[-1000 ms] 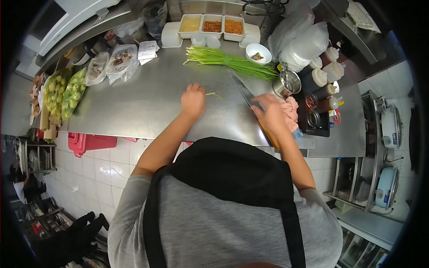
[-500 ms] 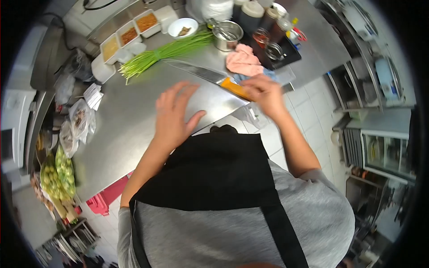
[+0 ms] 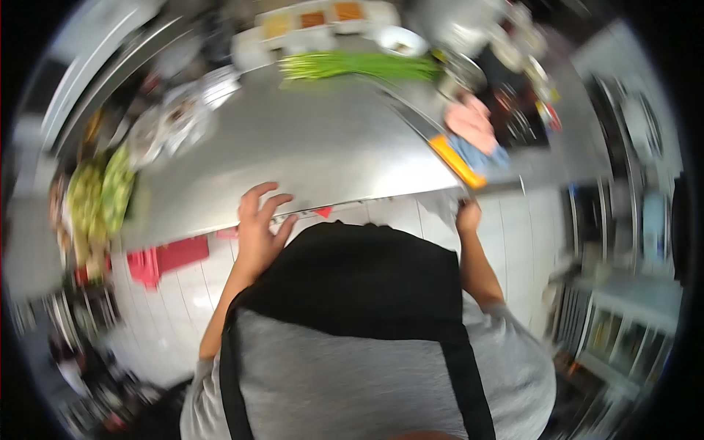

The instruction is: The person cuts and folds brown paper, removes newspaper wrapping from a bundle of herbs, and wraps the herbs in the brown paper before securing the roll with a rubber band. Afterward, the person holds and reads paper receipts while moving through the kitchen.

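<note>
My left hand [image 3: 262, 226] is at the front edge of the steel counter [image 3: 293, 154], fingers apart and holding nothing. My right hand [image 3: 468, 218] hangs by the counter's front edge, its fingers curled at a pale, translucent plastic bag [image 3: 438, 203]; blur hides the exact grip. Just above that hand lies a large knife with a yellow handle [image 3: 456, 160], its blade pointing up and left. A pink cloth [image 3: 471, 125] and a blue cloth [image 3: 480, 154] sit beside the knife. Long green stalks [image 3: 352, 66] lie across the back of the counter.
White tubs of seasoning [image 3: 312, 20] and a white bowl [image 3: 401, 42] stand at the back. A metal pot [image 3: 460, 75] and a dark tray [image 3: 517, 117] with bottles are at the right. Bagged green vegetables [image 3: 86, 196] lie left; a red bin [image 3: 169, 260] is below the counter.
The view has turned and shifted. My right hand has left the knife handle and moved down to the counter's front edge. My left hand has drawn back towards my body.
</note>
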Demonstrator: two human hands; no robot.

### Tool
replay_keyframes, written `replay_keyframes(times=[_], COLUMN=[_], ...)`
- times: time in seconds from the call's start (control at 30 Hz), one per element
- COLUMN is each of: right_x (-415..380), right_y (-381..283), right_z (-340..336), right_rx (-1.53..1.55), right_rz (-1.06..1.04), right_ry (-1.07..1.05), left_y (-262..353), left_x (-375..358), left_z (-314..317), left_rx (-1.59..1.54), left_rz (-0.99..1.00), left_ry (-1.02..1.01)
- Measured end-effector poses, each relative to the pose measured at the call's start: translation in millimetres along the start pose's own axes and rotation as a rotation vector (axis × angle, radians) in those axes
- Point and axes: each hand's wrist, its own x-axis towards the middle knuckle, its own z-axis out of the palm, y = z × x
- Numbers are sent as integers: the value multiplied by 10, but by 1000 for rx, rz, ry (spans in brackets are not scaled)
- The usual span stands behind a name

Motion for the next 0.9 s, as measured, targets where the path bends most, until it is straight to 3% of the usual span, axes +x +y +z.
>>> replay_keyframes(times=[0.1,0.13,0.2,0.23,0.27,0.3,0.33,0.4,0.5,0.53,0.83,0.9], right_x=[254,314,516,692,817,863,854,753,774,778,500,454], right_y=[199,267,344,1107,1804,2099,1838,1349,1055,973,38,124], right_z=[363,467,668,1316,1943,2189,1706,1069,610,493,-338,-126], right_rx=[-115,-182,-254,-281,-602,-818,-647,-567,-572,-576,-581,-644], right_rz=[18,-118,-12,-248,-654,-1128,-510,-179,-81,-56,45,199], right_ry=[-253,-245,-431,-521,-699,-756,-814,-732,-668,-649,-559,-595], left_y=[-22,0,-4,-22,-29,-23,-12,-148,-539,-719,-1886,-2191], left_x=[-98,-123,-179,-224,-256,-308,-353,-436,-501,-521,-629,-706], left_z=[-97,-112,-100,-79,-61,-92,-117,-192,-406,-511,-1527,-1768], left_rx=[99,46,-1,3,2,14,19,64,106,186,250,239], left_rz=[-19,-44,-77,-96,-128,-210,-282,-395,-578,-465,-556,-558], left_ry=[86,116,147,143,180,192,202,220,387,448,568,581])
